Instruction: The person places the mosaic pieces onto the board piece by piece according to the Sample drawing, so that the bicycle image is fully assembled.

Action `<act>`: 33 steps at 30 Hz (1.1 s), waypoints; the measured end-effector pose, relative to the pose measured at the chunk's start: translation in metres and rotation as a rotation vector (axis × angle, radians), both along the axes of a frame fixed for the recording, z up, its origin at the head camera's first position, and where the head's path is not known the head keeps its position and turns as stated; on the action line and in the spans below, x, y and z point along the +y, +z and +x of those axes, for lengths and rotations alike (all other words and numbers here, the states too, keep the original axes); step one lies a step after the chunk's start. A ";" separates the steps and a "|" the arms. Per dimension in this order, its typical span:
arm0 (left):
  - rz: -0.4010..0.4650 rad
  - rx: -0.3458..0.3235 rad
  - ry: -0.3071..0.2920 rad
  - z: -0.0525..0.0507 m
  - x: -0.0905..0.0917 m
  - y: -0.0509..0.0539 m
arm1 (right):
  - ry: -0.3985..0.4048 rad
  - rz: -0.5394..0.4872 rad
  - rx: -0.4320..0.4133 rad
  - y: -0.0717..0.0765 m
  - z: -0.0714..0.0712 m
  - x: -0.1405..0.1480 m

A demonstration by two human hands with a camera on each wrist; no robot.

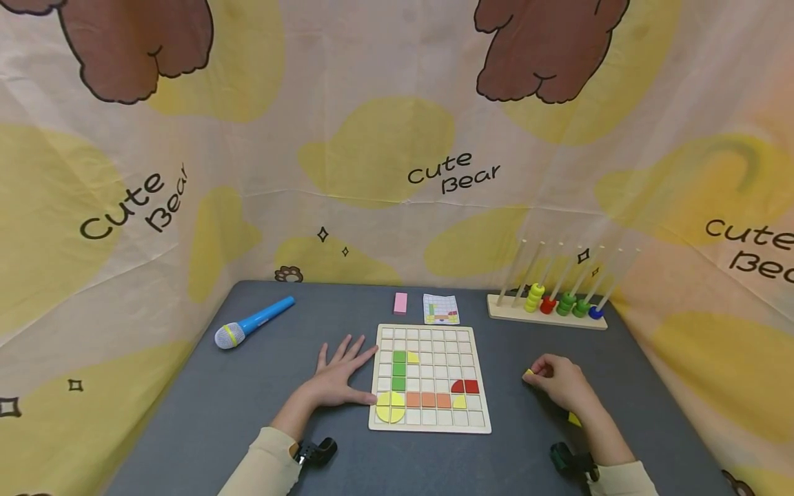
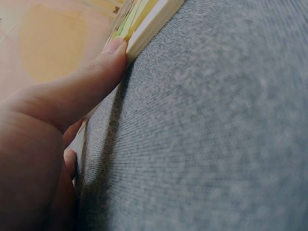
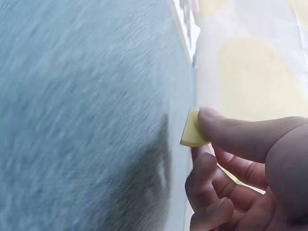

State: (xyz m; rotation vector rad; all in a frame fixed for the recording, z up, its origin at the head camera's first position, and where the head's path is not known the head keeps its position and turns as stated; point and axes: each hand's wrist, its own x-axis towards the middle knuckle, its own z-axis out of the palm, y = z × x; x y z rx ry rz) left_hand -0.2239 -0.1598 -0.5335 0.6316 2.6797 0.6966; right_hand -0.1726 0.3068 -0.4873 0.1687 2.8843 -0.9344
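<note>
A wooden grid board point(image 1: 431, 428) lies on the table, with green, orange, red and yellow tiles in several of its squares. My left hand point(image 1: 338, 379) is spread at the board's left side, its thumb and a fingertip touching the edge. In the left wrist view the thumb point(image 2: 96, 77) presses on the board's corner area. To the right of the board, my right hand point(image 1: 561, 379) pinches a small yellow tile point(image 3: 194, 130) with one curved side, held above the table. Another yellow piece point(image 1: 575, 419) lies by the right wrist, partly hidden.
A blue toy microphone point(image 1: 263, 317) lies at the left. Behind the board are a pink block point(image 1: 400, 303) and a small pattern card point(image 1: 441, 310). A peg rack point(image 1: 548, 317) with coloured beads stands at the back right, against the patterned cloth point(image 1: 372, 241).
</note>
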 end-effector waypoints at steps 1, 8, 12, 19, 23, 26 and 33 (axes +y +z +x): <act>-0.003 0.000 0.000 0.000 0.000 0.000 | 0.002 -0.005 0.002 0.001 0.000 -0.002; -0.004 -0.004 0.005 0.000 0.001 -0.001 | 0.030 -0.074 0.021 0.007 0.000 -0.018; 0.003 -0.004 0.006 -0.001 0.000 -0.002 | 0.055 -0.114 0.039 0.009 0.001 -0.030; 0.008 -0.007 0.002 0.000 0.001 0.000 | 0.098 -0.152 0.025 0.006 0.003 -0.058; 0.018 -0.001 0.003 0.001 0.001 0.002 | 0.125 -0.163 -0.012 0.002 0.004 -0.073; 0.014 -0.002 -0.002 0.001 0.001 0.002 | 0.136 -0.172 -0.032 -0.001 0.005 -0.081; 0.020 -0.003 -0.003 0.001 -0.001 0.001 | 0.158 -0.150 -0.044 -0.009 0.005 -0.092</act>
